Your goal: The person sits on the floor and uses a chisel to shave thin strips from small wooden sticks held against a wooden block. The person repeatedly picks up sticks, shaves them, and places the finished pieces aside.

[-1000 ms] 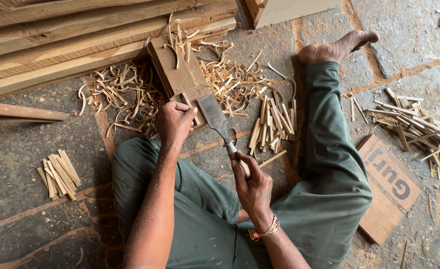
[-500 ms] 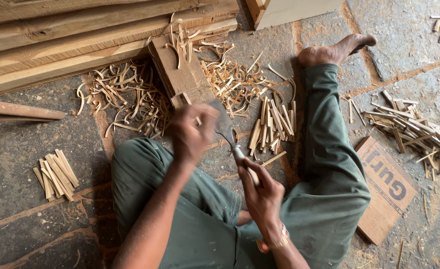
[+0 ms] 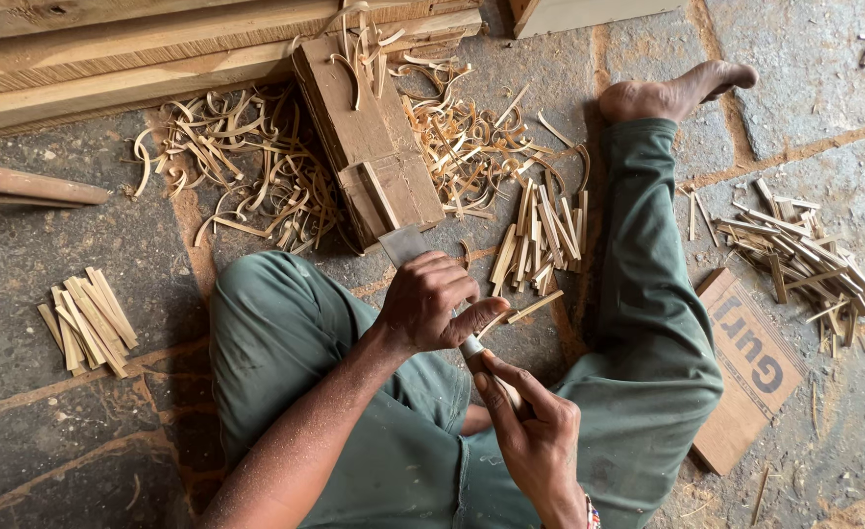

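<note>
Nearest to you, your right hand [image 3: 535, 436] is closed around the handle of the broad, grey, flat metal blade [image 3: 405, 244], with the index finger laid along the handle toward the steel. The handle itself is almost wholly hidden in the fist. Just beyond and touching it, your left hand [image 3: 430, 302] is curled shut over the middle of the blade, thumb pressing near the handle end; whether a thin pale wood strip [image 3: 533, 308] poking out at the thumb is pinched under those fingers, I cannot tell.

The blade's long axis runs from your right hand up and to the left, away from your body, its tip showing past your left knuckles. That tip sits just short of the worn brown wooden chopping block [image 3: 366, 147] on the stone floor [image 3: 79, 255], so your left hand is the nearer one to it.

Further out lie curled shavings [image 3: 246, 176] left of the block and 1 heap of split sticks [image 3: 542, 233] right of it.
</note>
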Tool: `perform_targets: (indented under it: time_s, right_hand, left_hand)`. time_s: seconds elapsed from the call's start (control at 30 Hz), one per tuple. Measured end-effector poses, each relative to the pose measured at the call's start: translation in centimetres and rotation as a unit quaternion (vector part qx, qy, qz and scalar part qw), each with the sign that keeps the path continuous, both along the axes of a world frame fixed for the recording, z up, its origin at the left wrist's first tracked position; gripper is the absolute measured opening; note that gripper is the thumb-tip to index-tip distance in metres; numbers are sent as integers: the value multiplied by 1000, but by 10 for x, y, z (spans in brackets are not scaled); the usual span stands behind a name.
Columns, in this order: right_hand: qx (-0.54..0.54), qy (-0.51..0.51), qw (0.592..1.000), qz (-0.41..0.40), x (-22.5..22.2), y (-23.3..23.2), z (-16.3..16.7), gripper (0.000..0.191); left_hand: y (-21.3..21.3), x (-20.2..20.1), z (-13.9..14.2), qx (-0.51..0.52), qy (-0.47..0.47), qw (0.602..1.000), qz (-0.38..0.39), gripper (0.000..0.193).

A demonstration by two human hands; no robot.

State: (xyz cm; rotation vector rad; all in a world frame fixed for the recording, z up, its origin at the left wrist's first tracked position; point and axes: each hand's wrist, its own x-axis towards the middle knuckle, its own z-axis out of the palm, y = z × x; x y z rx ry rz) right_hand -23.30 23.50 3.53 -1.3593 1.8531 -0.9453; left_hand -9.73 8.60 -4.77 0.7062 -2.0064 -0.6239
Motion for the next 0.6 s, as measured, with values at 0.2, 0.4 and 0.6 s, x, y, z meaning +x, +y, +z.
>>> perform_targets:
  time_s: [0.2, 0.4, 0.6]
  right_hand:
    - [45, 23, 999, -3, 5, -4, 4, 28]
    - [36, 31, 999, 16, 7, -1, 7, 22]
    - [29, -3, 999, 24, 22, 0, 2, 14]
  left_hand:
    - [2, 3, 2, 50, 9, 999, 20, 56]
    - [1, 3, -2, 104, -85, 991, -4, 65]
    - [-4, 9, -9, 80, -162, 983, -25, 75]
